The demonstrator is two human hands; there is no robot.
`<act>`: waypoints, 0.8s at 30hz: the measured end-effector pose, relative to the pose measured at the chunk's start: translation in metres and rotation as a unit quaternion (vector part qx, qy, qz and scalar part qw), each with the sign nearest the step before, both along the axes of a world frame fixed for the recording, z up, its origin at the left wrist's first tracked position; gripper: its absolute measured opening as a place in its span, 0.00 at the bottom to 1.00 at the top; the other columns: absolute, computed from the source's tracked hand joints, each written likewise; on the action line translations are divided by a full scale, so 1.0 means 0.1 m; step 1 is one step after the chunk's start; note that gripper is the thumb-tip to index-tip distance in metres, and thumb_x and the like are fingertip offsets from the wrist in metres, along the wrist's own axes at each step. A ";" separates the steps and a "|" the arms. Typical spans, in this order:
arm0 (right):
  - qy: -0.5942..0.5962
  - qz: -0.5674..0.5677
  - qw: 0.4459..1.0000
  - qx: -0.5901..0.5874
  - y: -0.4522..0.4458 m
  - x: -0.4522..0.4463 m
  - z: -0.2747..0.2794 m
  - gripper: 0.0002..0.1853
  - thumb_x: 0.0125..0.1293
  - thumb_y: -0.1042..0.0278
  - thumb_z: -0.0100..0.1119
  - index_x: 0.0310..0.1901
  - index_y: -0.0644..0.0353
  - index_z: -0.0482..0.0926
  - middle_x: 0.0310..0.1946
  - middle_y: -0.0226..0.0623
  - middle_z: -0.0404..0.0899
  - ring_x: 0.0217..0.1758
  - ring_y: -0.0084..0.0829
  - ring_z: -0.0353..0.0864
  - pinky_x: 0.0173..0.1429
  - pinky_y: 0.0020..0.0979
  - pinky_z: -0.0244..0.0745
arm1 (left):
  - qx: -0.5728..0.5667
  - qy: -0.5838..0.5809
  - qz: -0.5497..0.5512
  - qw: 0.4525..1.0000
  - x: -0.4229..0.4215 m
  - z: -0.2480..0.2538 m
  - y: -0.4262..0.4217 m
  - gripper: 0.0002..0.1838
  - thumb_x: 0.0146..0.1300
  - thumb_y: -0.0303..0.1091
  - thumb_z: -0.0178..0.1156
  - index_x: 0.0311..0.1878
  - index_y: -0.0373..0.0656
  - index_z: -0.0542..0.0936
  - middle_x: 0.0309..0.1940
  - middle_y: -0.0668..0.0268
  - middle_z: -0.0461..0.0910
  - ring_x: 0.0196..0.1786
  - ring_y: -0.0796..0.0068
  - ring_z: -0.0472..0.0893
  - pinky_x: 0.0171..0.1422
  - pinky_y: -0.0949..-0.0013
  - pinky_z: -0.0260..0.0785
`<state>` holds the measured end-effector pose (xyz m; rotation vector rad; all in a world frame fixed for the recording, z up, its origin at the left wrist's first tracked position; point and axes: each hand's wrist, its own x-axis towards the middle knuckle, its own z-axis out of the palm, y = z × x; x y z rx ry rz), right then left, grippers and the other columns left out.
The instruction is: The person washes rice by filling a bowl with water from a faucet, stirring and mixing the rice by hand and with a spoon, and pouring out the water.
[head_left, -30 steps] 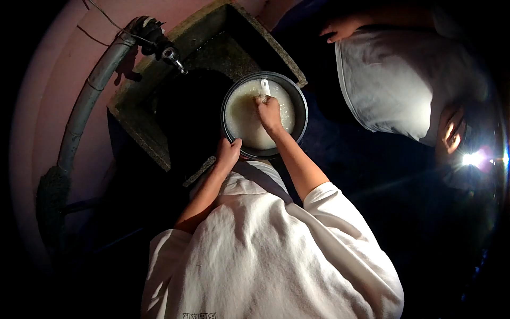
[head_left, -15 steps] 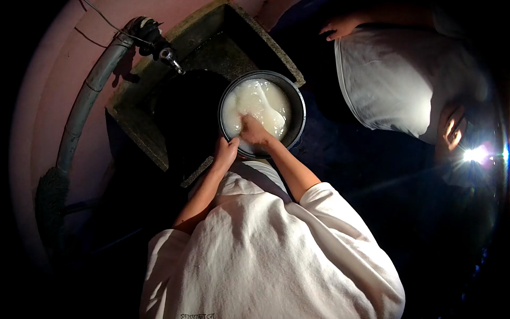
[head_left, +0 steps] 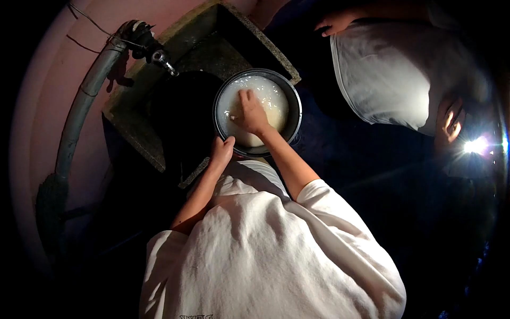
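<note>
A dark round pot [head_left: 297,114] holds milky water [head_left: 265,90] with a pale, grainy mass that looks like rice [head_left: 274,118] at its right side. My left hand [head_left: 222,150] grips the pot's near-left rim, thumb on top. Inside the pot, my right hand [head_left: 252,112] dips into the cloudy water with its fingers stretched out and slightly apart. Its fingertips are partly under the surface, and no held thing shows in it.
A stone sink [head_left: 265,40] lies behind and left of the pot, with a metal tap [head_left: 163,61] on a grey pipe [head_left: 79,111] above it. At the right stands another person in a light shirt [head_left: 382,74], near a bright light [head_left: 475,145].
My right hand has moved up and farther into the pot, its fingers now stretching out. The white mound has flattened and the liquid has spread. My left hand stays at the rim.
</note>
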<state>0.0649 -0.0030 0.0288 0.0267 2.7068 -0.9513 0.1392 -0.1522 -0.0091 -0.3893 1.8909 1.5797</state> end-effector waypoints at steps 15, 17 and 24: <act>-0.106 0.089 0.983 0.118 0.34 0.43 0.02 0.19 0.51 0.62 0.60 0.47 0.52 0.78 0.32 0.47 0.80 0.39 0.48 0.80 0.44 0.43 0.75 | 0.057 0.029 0.064 0.996 -0.06 0.27 0.04 0.23 0.51 0.29 0.50 0.52 0.31 0.69 0.39 0.51 0.79 0.40 0.57 0.79 0.46 0.61 0.71; -0.109 0.101 0.972 0.181 0.41 0.41 0.20 0.21 0.53 0.60 0.60 0.50 0.55 0.76 0.38 0.50 0.80 0.41 0.47 0.80 0.44 0.41 0.75 | -0.001 0.043 0.018 0.999 0.01 0.01 0.01 0.22 0.52 0.29 0.50 0.52 0.31 0.69 0.38 0.51 0.78 0.40 0.58 0.79 0.45 0.62 0.71; -0.101 -0.007 0.973 0.207 0.18 0.49 0.21 0.31 0.48 0.59 0.66 0.52 0.63 0.68 0.48 0.55 0.74 0.48 0.49 0.77 0.50 0.41 0.74 | 0.010 0.072 0.026 0.997 0.01 0.03 0.01 0.23 0.54 0.30 0.50 0.54 0.31 0.67 0.39 0.52 0.78 0.41 0.61 0.79 0.44 0.64 0.72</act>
